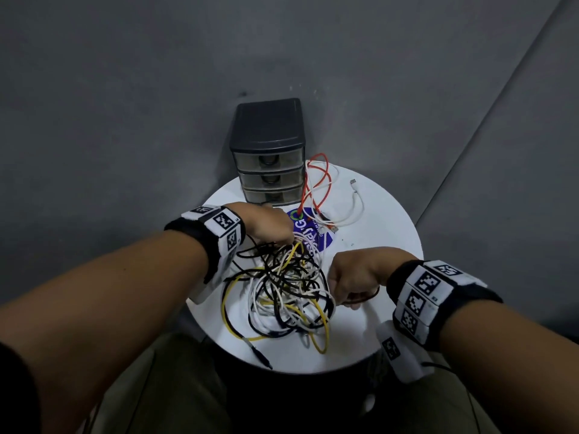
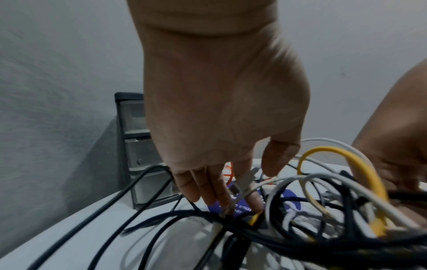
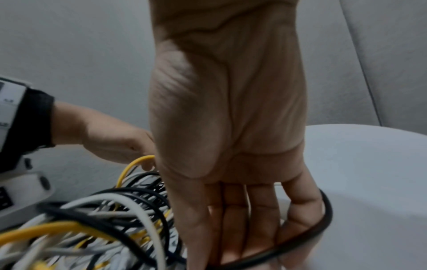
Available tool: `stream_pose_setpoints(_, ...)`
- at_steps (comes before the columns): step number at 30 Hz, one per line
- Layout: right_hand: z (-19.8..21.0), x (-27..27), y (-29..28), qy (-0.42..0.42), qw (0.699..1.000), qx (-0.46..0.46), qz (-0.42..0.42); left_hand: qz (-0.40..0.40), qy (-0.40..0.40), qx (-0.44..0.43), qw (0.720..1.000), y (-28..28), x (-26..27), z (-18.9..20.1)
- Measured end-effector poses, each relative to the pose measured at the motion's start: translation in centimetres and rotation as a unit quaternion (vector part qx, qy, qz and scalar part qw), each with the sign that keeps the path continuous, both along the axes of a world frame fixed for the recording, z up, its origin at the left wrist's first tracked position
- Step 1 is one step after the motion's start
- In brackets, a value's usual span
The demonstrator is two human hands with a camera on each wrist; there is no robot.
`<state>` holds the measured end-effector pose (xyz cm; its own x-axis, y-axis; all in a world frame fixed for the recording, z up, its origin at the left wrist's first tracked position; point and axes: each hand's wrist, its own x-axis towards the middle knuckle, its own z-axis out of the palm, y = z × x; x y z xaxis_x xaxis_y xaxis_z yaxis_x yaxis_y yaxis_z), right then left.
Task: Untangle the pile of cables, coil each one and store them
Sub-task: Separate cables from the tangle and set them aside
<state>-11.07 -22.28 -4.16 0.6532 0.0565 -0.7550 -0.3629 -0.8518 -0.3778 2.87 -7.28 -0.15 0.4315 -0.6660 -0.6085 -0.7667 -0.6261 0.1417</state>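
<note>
**Both hands in the cable tangle on the round table**

The pile of cables [image 1: 282,292], black, white and yellow strands looped through one another, lies on the white round table [image 1: 385,220] between the two hands. The left hand [image 1: 266,227] reaches into its far edge: in the left wrist view the fingers [image 2: 208,186] point down, close together and nearly straight, their tips among the strands, and a grey-white connector [image 2: 245,182] sits between the fingers and the thumb; whether they pinch it cannot be told through the blur. The right hand [image 1: 351,277] is at the pile's right side. In the right wrist view its fingers [image 3: 233,222] stretch downward, side by side, and a black cable [image 3: 323,219] curves around the outside of the little finger and across below the fingertips; a closed grip does not show.

Beyond the left fingertips, a blue sticker [image 1: 310,230] lies on the tabletop. Farther out, a red cable [image 1: 316,183] and a white cable [image 1: 354,211] lie loose, apart from the pile. Beside them, at the table's far edge, stands a dark three-drawer organizer [image 1: 269,158], drawers shut.
</note>
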Motion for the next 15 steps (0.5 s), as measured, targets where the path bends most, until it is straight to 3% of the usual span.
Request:
stream_pose_setpoints(5,0.22,0.18,-0.15,0.013,1.0,-0.004,0.006,0.057,0.12,-0.062,0.989,0.05,0.45,0.2)
stream_pose_setpoints(9,0.29,0.18,-0.23,0.011,1.0,0.009,0.005,0.074,0.118,-0.121,0.983,-0.16,0.57,0.24)
stream_pose_setpoints(15,0.3,-0.42,-0.17,0.0,1.0,0.013,-0.014,0.076,0.154,-0.104,0.98,0.13,0.81,0.52)
